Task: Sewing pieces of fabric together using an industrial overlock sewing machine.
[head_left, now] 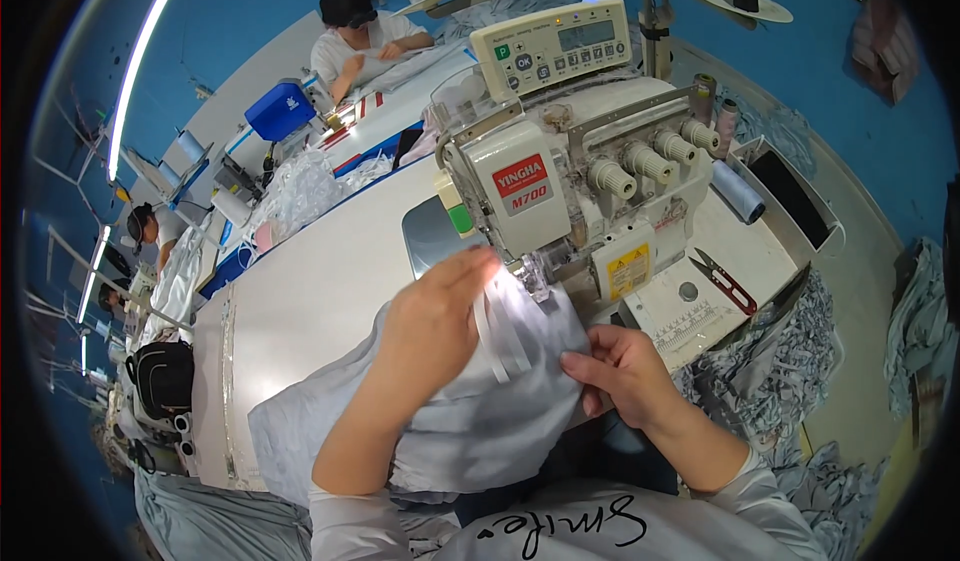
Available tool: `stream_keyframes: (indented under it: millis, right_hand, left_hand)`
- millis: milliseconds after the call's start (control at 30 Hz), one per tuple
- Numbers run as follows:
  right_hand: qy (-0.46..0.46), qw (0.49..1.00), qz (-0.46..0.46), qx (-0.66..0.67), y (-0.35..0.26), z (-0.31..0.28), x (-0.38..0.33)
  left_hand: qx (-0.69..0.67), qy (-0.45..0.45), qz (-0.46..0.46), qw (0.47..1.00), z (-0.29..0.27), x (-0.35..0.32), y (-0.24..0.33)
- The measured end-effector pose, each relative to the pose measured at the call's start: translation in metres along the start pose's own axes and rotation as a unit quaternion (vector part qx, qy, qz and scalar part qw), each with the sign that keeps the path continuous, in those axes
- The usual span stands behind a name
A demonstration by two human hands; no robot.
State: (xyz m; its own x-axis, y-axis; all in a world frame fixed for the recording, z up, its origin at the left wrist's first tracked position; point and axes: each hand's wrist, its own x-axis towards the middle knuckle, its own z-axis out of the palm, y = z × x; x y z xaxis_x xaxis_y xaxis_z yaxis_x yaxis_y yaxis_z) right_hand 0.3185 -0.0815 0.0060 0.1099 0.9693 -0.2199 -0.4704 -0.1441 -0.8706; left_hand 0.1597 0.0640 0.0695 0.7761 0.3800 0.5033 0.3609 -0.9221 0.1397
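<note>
A pale grey garment piece [470,431] spreads over the table edge and my lap, its far edge under the lit presser foot [537,279] of a white overlock sewing machine [525,186]. My left hand [435,316] lies on the cloth just left of the foot, fingers stretched toward it and close together. Beside it, narrow white strips [503,336] run down over the fabric from the needle area. At the right edge of the cloth, my right hand [625,373] pinches the fabric between thumb and fingers. The needle itself is lost in the glare.
Red-handled thread snips [725,283] lie right of the machine, near a blue thread cone [738,193] and an open box [785,196]. A control panel [550,46] tops the machine. Cloth heaps [770,361] lie at right. Another person [360,46] works across the table.
</note>
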Motion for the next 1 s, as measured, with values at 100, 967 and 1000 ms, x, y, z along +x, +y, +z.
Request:
stream_keyframes:
  millis: [100, 967, 1000]
  right_hand:
    - [-0.012, 0.999, -0.030, 0.024, -0.004, 0.004, 0.002]
    - [-0.261, 0.918, -0.128, -0.270, 0.252, 0.135, 0.054]
    - [-0.282, 0.893, -0.154, -0.315, 0.243, 0.141, 0.041]
  left_hand:
    - [0.014, 0.018, -0.028, 0.999, 0.005, 0.005, -0.017]
    - [-0.092, 0.079, -0.037, 0.992, 0.025, -0.006, -0.060]
    - [-0.118, 0.080, -0.029, 0.989, 0.022, -0.011, -0.063]
